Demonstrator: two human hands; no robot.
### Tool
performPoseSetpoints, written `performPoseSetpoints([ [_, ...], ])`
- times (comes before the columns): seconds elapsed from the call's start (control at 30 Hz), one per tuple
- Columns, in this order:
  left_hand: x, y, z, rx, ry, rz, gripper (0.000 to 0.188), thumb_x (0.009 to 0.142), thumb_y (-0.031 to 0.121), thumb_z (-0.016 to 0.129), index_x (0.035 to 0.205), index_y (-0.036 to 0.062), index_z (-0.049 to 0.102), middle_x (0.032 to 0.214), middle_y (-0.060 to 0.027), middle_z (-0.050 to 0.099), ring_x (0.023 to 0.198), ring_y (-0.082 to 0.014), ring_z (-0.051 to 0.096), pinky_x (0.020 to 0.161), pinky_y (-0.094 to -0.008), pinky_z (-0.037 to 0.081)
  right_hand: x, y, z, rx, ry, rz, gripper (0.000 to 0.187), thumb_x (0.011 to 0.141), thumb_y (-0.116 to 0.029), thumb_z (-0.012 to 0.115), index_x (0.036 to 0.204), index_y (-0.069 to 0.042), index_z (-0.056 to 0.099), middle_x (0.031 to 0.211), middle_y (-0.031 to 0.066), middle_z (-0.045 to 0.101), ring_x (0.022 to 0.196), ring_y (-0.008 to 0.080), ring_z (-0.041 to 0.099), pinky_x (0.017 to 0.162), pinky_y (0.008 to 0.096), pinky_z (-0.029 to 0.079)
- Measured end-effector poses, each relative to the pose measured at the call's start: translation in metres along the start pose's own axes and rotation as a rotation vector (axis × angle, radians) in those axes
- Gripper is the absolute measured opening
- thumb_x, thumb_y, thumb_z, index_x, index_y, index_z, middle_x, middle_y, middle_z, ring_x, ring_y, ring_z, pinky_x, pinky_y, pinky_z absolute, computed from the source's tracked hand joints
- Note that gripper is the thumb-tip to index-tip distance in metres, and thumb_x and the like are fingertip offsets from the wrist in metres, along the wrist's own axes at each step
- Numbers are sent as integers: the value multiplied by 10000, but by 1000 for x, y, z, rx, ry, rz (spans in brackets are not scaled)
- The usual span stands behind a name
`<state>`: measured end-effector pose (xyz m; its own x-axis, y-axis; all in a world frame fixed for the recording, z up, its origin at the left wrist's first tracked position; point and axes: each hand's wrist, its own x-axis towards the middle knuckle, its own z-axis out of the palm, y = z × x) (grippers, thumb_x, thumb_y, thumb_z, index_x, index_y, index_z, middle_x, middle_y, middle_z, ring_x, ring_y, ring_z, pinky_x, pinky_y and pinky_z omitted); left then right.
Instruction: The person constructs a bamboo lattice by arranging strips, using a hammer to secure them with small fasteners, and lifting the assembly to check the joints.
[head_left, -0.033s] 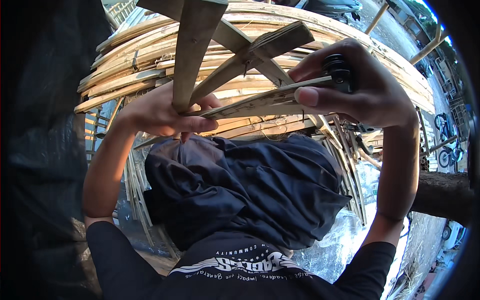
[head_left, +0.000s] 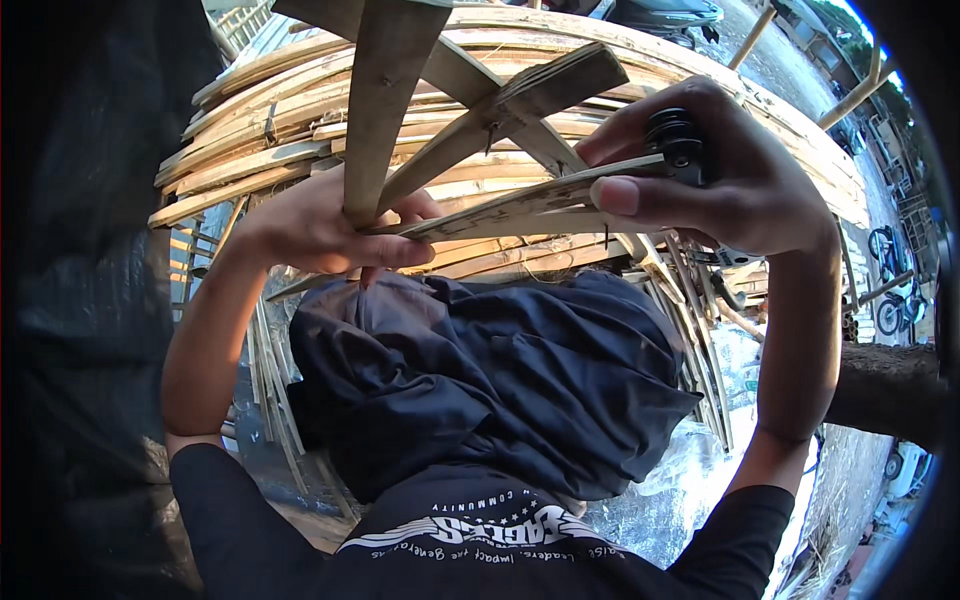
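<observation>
Raised above my lap is a frame of crossed wooden slats (head_left: pixel 392 95), joined at sharp angles. My left hand (head_left: pixel 335 225) is closed around its near left corner, thumb and fingers on the joint. At the right end of the near slat (head_left: pixel 520 205), my right hand (head_left: pixel 725 175) is closed, its thumb pressed along the slat's edge. A black ribbed round piece (head_left: pixel 675 135) shows between that thumb and the fingers; what it belongs to is hidden by the hand. A thin nail-like point (head_left: pixel 606 236) juts below the slat.
Beyond the frame lies a wide stack of long wooden strips (head_left: pixel 250 150). Dark cloth (head_left: pixel 480 370) covers my lap. Thin strips (head_left: pixel 275 370) lie at my left, more at my right. A thick log (head_left: pixel 890 390) is beside my right elbow; a parked motorcycle (head_left: pixel 890 300) stands farther off.
Both forearms have shifted outward very slightly. The frame and the grip of each hand look almost the same.
</observation>
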<state>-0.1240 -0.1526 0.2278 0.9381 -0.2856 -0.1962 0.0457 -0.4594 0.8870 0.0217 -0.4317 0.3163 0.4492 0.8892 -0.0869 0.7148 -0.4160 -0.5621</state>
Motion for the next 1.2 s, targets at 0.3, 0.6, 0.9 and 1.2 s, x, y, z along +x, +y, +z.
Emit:
performPoseSetpoints([
  [0.3,-10,42,-13,115,-19,-47,316,917,249,709,835,-46,633,645,-50,626,524,-119,645,469,-251,520,-12,-1,-7,302,115,-132,388,839,-260,827,1106,-24,674,803,59,680,493,49,556,437,205,424],
  [0.6,-22,51,-14,101,-95,-49,304,915,243,720,966,-50,657,744,-75,670,575,-123,675,508,-257,545,-24,-10,1,362,155,-173,297,853,-194,802,1068,-18,697,610,9,589,430,35,496,396,206,353],
  [0.9,-35,77,-11,10,-141,-97,323,932,248,734,1026,-54,671,785,-84,697,589,-125,691,512,-256,544,-35,-17,-8,481,127,-153,241,843,-137,786,1024,-23,675,626,8,580,419,38,476,390,210,330],
  [1.2,-40,70,-6,26,-147,-175,302,944,245,719,1020,-41,661,763,-78,692,570,-107,674,494,-250,525,-27,-10,4,640,93,-73,341,796,-346,867,789,-52,695,592,-25,580,473,46,532,433,189,384],
])
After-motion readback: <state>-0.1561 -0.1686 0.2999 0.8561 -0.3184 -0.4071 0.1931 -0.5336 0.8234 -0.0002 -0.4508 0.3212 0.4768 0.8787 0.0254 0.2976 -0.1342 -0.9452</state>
